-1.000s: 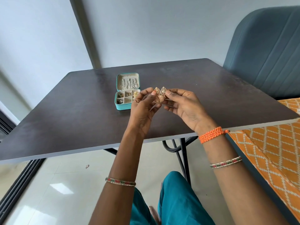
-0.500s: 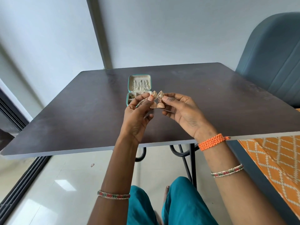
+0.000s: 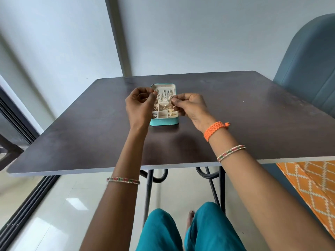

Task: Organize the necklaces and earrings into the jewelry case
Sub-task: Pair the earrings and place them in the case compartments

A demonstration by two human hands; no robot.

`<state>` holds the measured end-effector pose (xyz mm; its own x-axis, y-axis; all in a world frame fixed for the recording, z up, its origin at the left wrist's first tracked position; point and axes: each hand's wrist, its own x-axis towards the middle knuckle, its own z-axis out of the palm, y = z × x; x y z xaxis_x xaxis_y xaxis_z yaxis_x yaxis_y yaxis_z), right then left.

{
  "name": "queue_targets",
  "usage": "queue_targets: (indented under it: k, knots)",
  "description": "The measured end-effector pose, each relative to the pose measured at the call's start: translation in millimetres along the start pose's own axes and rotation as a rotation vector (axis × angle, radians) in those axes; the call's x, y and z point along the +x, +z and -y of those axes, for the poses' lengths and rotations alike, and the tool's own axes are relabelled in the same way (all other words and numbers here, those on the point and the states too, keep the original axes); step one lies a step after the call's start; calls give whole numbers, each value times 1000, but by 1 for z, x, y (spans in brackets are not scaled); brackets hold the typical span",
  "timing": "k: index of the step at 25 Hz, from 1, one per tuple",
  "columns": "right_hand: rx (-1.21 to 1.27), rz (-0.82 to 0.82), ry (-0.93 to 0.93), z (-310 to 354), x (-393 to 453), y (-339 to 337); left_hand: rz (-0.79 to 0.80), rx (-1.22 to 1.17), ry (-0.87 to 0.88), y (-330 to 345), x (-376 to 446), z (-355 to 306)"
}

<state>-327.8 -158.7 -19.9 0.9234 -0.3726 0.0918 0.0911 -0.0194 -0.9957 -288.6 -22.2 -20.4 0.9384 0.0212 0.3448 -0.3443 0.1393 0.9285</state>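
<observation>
A small teal jewelry case (image 3: 164, 122) lies open in the middle of the dark table (image 3: 244, 113). Its lid holds several hanging chains (image 3: 164, 95). Its cream compartments (image 3: 161, 115) hold small gold pieces. My left hand (image 3: 140, 105) hovers over the case's left side, fingertips pinched on a gold earring (image 3: 155, 101) that is partly hidden. My right hand (image 3: 191, 105) hovers over the right side, pinched on the second gold earring (image 3: 171, 103). Both earrings blend with the contents behind them.
A blue-grey padded chair (image 3: 308, 69) stands at the table's right rear corner. An orange patterned cloth (image 3: 311, 187) lies at my right, below the table edge. Black table legs (image 3: 212, 185) and my teal-clad knees (image 3: 190, 230) are underneath. A dark sliding-door frame (image 3: 21, 211) runs along the left.
Both hands have moved forward from in front of me to above the open case and have drawn apart, splitting the pair of earrings, one in each hand. The view has shifted to centre the case.
</observation>
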Motion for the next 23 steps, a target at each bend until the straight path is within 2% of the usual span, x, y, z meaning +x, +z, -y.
queue_targets:
  k: [4,9,14,17,21,23]
  knots:
    - [-331,-66,-126,-18,18,12,36,68,33,-7,19,39]
    - [-430,-85,-141,-26,24,19,151,171,118,-8,23,55]
    - [-604,-61,-157,-28,18,23,143,217,130,-8,21,60]
    - [-701,-61,-119,-23,19,25,102,204,100,-9,22,60]
    - [-552,-56,72,-12,26,19,80,157,56,-9,21,60]
    - [-564,-54,133,-10,30,19,78,153,48,-8,22,60]
